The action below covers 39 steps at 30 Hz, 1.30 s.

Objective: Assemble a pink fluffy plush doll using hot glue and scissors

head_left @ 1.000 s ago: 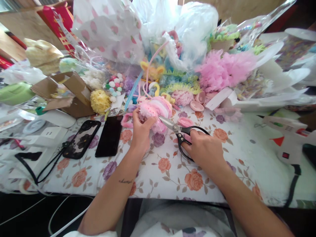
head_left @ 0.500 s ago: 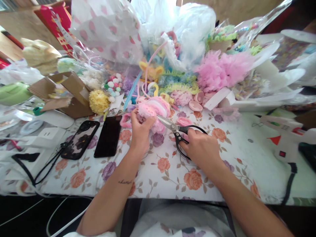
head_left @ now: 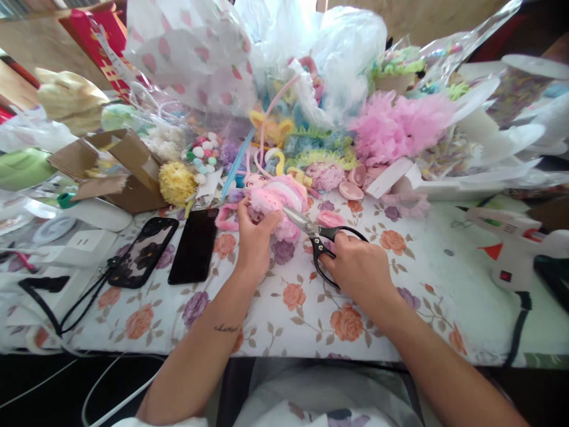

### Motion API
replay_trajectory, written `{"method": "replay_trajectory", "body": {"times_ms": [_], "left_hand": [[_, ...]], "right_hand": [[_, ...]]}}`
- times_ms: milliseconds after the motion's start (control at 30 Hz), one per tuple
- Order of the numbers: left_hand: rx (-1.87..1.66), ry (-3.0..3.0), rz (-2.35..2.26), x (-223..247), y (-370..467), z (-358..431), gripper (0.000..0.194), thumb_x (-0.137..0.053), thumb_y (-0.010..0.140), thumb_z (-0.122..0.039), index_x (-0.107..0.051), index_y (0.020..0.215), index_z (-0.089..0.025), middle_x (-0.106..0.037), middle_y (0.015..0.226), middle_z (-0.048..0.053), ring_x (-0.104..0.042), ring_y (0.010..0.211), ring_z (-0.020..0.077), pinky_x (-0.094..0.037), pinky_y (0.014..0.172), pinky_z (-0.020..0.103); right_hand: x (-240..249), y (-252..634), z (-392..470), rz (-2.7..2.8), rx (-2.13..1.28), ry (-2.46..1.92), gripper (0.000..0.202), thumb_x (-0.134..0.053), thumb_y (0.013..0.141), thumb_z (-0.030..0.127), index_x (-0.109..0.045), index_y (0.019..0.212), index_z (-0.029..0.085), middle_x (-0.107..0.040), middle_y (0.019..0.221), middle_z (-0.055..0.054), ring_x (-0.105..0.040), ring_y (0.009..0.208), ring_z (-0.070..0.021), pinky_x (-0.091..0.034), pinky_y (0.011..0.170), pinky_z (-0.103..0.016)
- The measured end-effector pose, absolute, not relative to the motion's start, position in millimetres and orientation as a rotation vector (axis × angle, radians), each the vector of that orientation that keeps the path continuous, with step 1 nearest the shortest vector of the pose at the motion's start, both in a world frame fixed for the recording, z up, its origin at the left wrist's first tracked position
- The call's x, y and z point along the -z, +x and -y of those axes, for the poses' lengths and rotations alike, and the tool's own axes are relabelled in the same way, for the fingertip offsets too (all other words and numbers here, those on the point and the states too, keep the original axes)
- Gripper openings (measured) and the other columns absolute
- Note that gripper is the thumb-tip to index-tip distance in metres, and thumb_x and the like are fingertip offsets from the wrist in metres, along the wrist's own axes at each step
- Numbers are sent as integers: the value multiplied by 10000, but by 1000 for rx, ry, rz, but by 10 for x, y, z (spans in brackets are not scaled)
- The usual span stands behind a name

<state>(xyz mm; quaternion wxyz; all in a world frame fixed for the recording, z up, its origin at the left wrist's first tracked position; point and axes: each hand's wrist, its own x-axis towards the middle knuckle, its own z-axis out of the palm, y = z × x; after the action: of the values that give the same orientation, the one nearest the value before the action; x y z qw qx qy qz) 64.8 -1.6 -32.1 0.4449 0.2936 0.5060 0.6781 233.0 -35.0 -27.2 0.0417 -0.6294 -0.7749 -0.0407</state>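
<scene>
My left hand (head_left: 256, 234) pinches the near side of a fluffy pink piece (head_left: 284, 198) with pale stripes, close to the middle of the flowered cloth. Fingers of my right hand (head_left: 355, 258) are through the black handles of metal scissors (head_left: 306, 224). The blades point left and their tips touch the pink fluff, just right of my left thumb; how far they go in is hidden. Behind the scissors lies a small pink fuzzy loop (head_left: 330, 219). Another pink fuzzy strip (head_left: 226, 217) is left of my left hand.
A black phone (head_left: 193, 246) and a patterned phone case (head_left: 143, 252) lie at left, near a cardboard box (head_left: 133, 184). A glue gun (head_left: 511, 237) rests at right. Plastic bags, pompoms and pink tulle (head_left: 400, 127) are heaped along the back of the flowered cloth (head_left: 275, 332).
My right hand and the scissor handles have shifted slightly left and the handles look a little closer together. My left hand keeps its hold on the pink piece.
</scene>
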Motion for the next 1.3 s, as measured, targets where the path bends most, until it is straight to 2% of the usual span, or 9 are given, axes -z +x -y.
{"method": "replay_trajectory", "body": {"times_ms": [600,867,1133,1300], "left_hand": [[-1623,714,-1313,217,616,16,479,-736,574,-160,-565,1015,-240,-603,927,-4,-564,778,130,-464,703,253],[-1645,726,-1272,269,611,0,612,-737,587,-160,-546,1157,-275,-617,946,7,-571,782,136,-472,682,252],[-1631,752,-1299,244,617,11,509,-738,571,-155,-577,1045,-243,-603,936,-1,-566,792,133,-463,721,259],[-1644,704,-1217,256,623,7,582,-753,580,-158,-564,1122,-257,-599,957,-1,-556,791,126,-454,692,249]], "right_hand": [[276,2363,338,2368,-9,-1945,160,-530,839,320,-566,838,165,-671,692,-76,-635,643,-206,-249,536,-272],[246,2336,345,2390,-9,-1965,199,-511,859,336,-584,846,152,-661,670,-80,-627,632,-206,-273,547,-277],[286,2368,334,2428,-37,-1944,163,-517,857,316,-573,809,171,-670,654,-80,-650,636,-221,-280,542,-284],[271,2374,322,2411,-82,-1972,177,-509,864,323,-589,866,165,-688,704,-84,-663,671,-218,-299,555,-278]]}}
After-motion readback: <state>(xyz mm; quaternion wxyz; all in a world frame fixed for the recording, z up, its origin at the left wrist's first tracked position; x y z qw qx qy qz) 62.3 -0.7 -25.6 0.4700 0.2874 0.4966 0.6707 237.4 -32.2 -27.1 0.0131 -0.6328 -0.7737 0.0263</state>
